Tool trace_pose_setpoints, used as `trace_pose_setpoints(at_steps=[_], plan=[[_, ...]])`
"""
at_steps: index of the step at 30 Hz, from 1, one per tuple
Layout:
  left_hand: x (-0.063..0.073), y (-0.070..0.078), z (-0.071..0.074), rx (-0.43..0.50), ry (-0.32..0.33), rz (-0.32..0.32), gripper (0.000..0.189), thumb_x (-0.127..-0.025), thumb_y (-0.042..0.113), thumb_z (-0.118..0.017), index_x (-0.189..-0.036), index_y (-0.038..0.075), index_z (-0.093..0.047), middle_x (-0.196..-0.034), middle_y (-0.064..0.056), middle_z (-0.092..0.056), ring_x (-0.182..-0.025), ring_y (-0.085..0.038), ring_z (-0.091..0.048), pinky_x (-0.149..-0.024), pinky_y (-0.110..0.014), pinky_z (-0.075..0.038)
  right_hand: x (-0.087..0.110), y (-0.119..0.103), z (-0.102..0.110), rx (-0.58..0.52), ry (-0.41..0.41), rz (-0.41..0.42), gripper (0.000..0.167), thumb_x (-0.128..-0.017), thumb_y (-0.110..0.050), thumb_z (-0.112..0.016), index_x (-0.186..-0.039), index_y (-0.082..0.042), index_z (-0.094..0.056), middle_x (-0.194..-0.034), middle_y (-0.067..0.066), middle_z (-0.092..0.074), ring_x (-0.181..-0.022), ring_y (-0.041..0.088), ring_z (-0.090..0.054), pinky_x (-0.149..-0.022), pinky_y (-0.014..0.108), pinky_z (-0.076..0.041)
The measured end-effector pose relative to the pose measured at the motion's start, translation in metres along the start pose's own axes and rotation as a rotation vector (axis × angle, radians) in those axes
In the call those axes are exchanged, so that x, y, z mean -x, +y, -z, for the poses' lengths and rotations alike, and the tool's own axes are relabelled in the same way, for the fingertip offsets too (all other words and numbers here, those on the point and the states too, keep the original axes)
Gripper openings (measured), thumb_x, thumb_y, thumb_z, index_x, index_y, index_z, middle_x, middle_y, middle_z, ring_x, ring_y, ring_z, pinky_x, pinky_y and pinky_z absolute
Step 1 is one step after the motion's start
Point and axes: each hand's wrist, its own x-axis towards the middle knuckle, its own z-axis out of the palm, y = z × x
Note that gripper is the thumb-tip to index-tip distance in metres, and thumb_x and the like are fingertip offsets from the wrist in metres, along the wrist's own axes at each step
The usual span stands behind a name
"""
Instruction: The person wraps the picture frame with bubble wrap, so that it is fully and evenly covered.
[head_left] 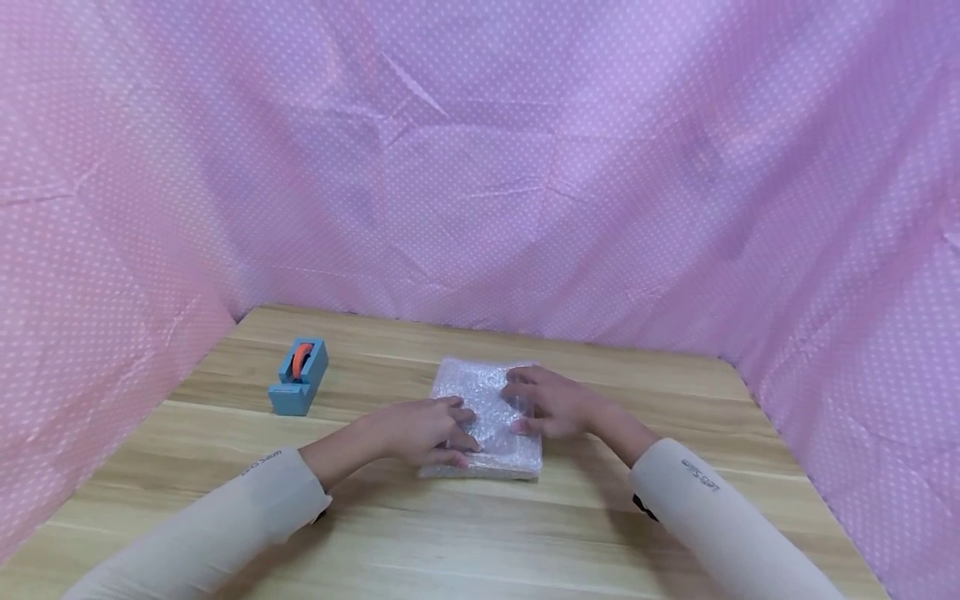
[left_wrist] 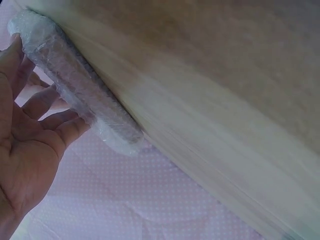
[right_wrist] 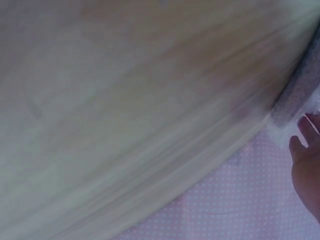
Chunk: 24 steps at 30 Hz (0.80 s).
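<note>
A flat rectangular bundle in clear bubble wrap (head_left: 487, 462) lies on the wooden table. From the left, my left hand (head_left: 423, 429) rests its spread fingers on the near left part of the wrap. My right hand (head_left: 558, 402) touches the far right part of the top with its fingers slightly bent. In the left wrist view the bundle (left_wrist: 85, 82) shows its thick side, and the left fingers lie along its upper face. At the right edge of the right wrist view, the right hand (right_wrist: 307, 165) is partly cut off beside the bundle's corner. What the wrap encloses is hidden.
A blue tape dispenser (head_left: 298, 400) with an orange roll (head_left: 302, 360) stands at the left of the wooden table (head_left: 450, 542). Pink dotted cloth (head_left: 480, 167) hangs behind the table and along both sides.
</note>
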Motion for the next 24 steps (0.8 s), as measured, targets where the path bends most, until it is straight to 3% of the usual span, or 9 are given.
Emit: trace_pose_setpoints(at_steps=[7, 14, 20, 24], plan=[[0.001, 0.002, 0.001, 0.003, -0.001, 0.005, 0.04, -0.102, 0.048, -0.056, -0.132, 0.026, -0.071, -0.147, -0.016, -0.056, -0.138, -0.048, -0.045, -0.117, -0.052, -0.035, -0.002, 0.0, -0.005, -0.043, 0.031, -0.026, 0.056, -0.099, -0.049, -0.059, -0.144, -0.015, -0.056, -0.152, 0.017, -0.045, -0.139, 0.036, -0.044, -0.105, 0.057, -0.046], [-0.002, -0.001, 0.001, 0.033, 0.021, -0.031, 0.036, -0.099, 0.044, -0.065, -0.127, 0.024, -0.074, -0.132, 0.006, -0.068, -0.138, -0.024, -0.052, -0.12, -0.051, -0.03, -0.004, 0.002, -0.011, -0.042, 0.043, -0.026, 0.057, -0.098, -0.05, -0.06, -0.144, -0.017, -0.057, -0.152, 0.015, -0.046, -0.138, 0.032, -0.044, -0.106, 0.054, -0.046], [-0.004, -0.004, 0.0, -0.004, 0.093, -0.018, 0.042, -0.093, 0.051, -0.07, -0.123, 0.022, -0.075, -0.133, -0.003, -0.068, -0.129, -0.026, -0.059, -0.113, -0.048, -0.042, -0.003, 0.004, -0.012, -0.052, 0.057, -0.012, 0.055, -0.098, -0.049, -0.06, -0.142, -0.016, -0.058, -0.151, 0.016, -0.047, -0.138, 0.034, -0.044, -0.106, 0.055, -0.046], [-0.003, -0.008, 0.002, 0.046, 0.154, 0.031, 0.046, -0.09, 0.051, -0.074, -0.121, 0.017, -0.075, -0.133, -0.007, -0.067, -0.125, -0.026, -0.06, -0.107, -0.044, -0.048, -0.002, 0.003, -0.011, -0.049, 0.055, -0.019, 0.056, -0.097, -0.05, -0.06, -0.142, -0.017, -0.058, -0.151, 0.015, -0.046, -0.139, 0.034, -0.043, -0.105, 0.055, -0.046]])
